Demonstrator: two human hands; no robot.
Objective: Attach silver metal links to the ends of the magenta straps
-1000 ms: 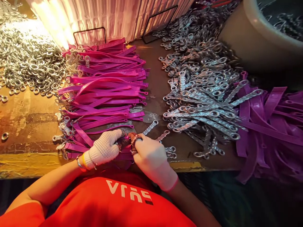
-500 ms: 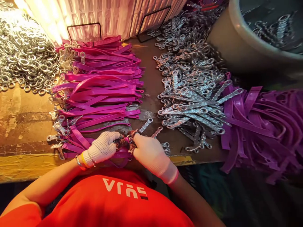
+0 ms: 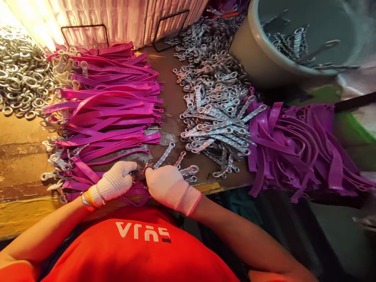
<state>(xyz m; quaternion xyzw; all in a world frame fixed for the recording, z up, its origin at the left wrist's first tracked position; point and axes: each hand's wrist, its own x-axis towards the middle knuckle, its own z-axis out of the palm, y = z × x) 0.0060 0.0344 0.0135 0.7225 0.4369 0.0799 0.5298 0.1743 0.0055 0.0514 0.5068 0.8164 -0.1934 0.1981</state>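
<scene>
In white knitted gloves with dark fingertips, my hands meet at the table's front edge. My left hand [image 3: 116, 181], its glove dotted with grip points, is closed in a pinch. My right hand [image 3: 170, 186] is closed against it; its fingers hide what lies between. A magenta strap end showed in this grip half a second ago; now it is mostly covered. Beneath and behind the left hand lie magenta straps [image 3: 108, 113] in a row, metal links at their left ends. Just beyond the right hand rests a single twisted metal chain piece [image 3: 164, 155].
Metal rings [image 3: 28, 82] are heaped at the left. A pile of short chain pieces [image 3: 217, 125] lies right of the straps, with loose purple straps [image 3: 299, 149] beyond. A grey bucket [image 3: 249, 43] holding chains stands behind. Wire handles [image 3: 85, 26] front a bright ribbed panel.
The view has swung right, showing more of the bucket and purple straps. My hands stay together; the right one has turned over the grip, covering the magenta strap end seen earlier.
</scene>
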